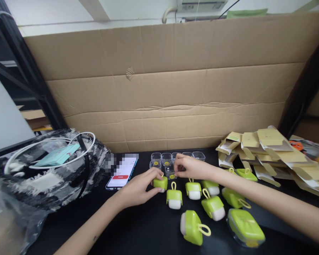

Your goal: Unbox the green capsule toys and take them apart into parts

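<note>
My left hand [140, 187] has its thumb and fingers closed around a small green-lidded case [160, 183] with a yellow loop. My right hand [185, 165] pinches the edge of a small clear plastic box [170, 171] with a yellow smiley face in it. Behind it stand more clear boxes [199, 156] in rows, partly hidden by my right hand. Nearer to me are several green-and-white cases with yellow loops, among them an upright one [174, 197] and one tipped on its side [192, 226]. A larger clear container with a green lid [246, 226] sits below my right forearm.
Flattened small cardboard boxes [276, 152] are piled on the right. A phone [123, 171] lies left of the clear boxes. Farther left are a black-and-white fabric bundle [61, 184], a white cable and a plastic bag [13, 216]. A tall cardboard sheet [162, 88] closes off the back of the black table.
</note>
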Demonstrator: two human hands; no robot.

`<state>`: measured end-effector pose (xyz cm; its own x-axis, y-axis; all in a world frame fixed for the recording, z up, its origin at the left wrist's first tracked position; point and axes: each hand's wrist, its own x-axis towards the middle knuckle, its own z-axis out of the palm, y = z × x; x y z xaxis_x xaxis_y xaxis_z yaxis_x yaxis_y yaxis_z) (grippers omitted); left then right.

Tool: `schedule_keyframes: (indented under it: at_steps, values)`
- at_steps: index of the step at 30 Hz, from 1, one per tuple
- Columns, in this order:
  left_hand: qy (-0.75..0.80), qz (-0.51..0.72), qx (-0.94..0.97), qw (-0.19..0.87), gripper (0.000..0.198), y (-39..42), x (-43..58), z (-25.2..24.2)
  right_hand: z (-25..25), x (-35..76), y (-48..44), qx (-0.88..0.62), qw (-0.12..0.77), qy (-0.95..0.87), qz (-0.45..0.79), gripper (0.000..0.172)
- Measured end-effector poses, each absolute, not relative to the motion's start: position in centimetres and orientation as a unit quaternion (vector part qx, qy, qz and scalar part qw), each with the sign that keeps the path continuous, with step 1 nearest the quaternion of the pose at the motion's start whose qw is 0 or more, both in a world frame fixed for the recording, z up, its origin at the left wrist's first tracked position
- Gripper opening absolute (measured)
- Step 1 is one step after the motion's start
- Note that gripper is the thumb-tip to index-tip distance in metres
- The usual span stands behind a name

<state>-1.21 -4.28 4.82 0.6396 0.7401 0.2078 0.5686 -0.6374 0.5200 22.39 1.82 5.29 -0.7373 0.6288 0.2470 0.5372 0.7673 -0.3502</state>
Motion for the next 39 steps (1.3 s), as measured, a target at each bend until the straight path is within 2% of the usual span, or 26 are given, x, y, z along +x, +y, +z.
schedule_keyframes:
  at_steps: [8, 11, 18, 25, 32, 34, 36, 39]
  values:
    - [0.395, 0.144, 0.882, 0.215, 0.016, -4.0, -2.7, 6.2, 5.4, 20.6, 2.3, -0.335, 0.161, -0.926, 0.07, 0.003]
    - [0.394, 0.154, 0.877, 0.228, 0.017, -3.6, -2.8, 6.0, 5.6, 21.5, 1.7, -0.343, 0.177, -0.921, 0.054, 0.013]
    - [0.445, 0.14, 0.844, 0.264, 0.027, -3.6, -2.4, 6.2, 7.6, 27.4, -0.7, -0.391, 0.197, -0.899, 0.033, 0.016]
    - [0.427, 0.12, 0.841, 0.31, 0.025, -3.9, -2.0, 6.0, 7.3, 34.5, -1.9, -0.471, 0.145, -0.87, 0.017, 0.026]
    - [0.43, 0.182, 0.862, 0.198, 0.036, -4.5, -1.3, 5.8, 7.1, 37.6, -2.1, -0.497, 0.089, -0.859, 0.087, 0.043]
    - [0.424, 0.226, 0.864, 0.151, 0.034, -4.7, -1.0, 5.8, 7.4, 37.5, -2.0, -0.483, 0.079, -0.868, 0.085, 0.042]
    - [0.412, 0.271, 0.862, 0.119, 0.03, -5.2, -0.4, 5.7, 7.9, 37.0, -2.2, -0.479, 0.099, -0.871, 0.056, 0.038]
    - [0.389, 0.317, 0.858, 0.11, 0.027, -6.5, 1.2, 5.3, 8.3, 35.1, -3.1, -0.473, 0.209, -0.854, 0.051, 0.039]
